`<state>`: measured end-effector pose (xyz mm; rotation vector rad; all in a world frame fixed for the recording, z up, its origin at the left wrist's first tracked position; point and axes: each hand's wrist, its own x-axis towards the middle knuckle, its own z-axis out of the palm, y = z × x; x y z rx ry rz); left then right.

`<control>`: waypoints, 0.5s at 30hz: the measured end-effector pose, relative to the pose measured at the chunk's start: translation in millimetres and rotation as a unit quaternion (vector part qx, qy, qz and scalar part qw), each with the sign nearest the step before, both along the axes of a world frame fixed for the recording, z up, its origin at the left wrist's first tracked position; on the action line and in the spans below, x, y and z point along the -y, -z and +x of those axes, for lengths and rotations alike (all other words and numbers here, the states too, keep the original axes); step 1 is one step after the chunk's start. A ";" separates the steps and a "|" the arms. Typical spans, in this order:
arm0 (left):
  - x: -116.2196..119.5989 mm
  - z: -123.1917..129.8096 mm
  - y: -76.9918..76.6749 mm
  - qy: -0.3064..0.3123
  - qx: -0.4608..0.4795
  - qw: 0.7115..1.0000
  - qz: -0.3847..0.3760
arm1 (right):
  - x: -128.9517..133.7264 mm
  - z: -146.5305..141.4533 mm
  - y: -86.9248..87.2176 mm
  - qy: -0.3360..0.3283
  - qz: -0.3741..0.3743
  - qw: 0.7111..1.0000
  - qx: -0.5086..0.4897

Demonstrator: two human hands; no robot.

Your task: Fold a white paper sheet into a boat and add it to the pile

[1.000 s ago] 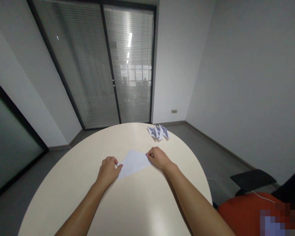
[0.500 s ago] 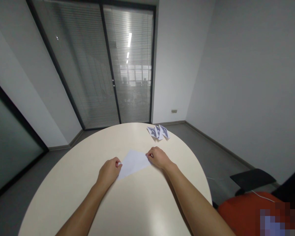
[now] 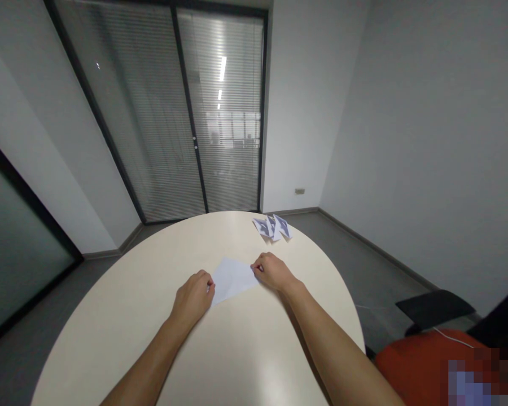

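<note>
A round, cream worktop (image 3: 220, 355) carries a white sheet (image 3: 233, 279) near its middle; the left hand (image 3: 195, 296) pinches the sheet's left end, the right hand (image 3: 273, 270) grips its right corner, and printed papers (image 3: 262, 227) lie clustered at far right.

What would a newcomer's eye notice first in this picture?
Probably the round cream table at lower centre, where a white paper sheet lies between the bare left hand and right hand. Blue-and-white papers lie near the table's far edge; a red chair seat shows at lower right.
</note>
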<state>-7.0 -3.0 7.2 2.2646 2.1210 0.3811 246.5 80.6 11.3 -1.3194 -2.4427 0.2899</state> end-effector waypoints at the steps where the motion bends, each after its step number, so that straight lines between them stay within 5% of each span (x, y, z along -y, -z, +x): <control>1: 0.6 1.7 -2.2 0.001 -0.007 1.000 -0.002 | 0.2 0.2 -0.2 0.000 -0.001 1.000 0.001; 15: 14.4 21.7 -28.4 0.025 -0.059 0.996 -0.067 | -6.7 8.4 4.0 -0.065 0.012 0.998 0.004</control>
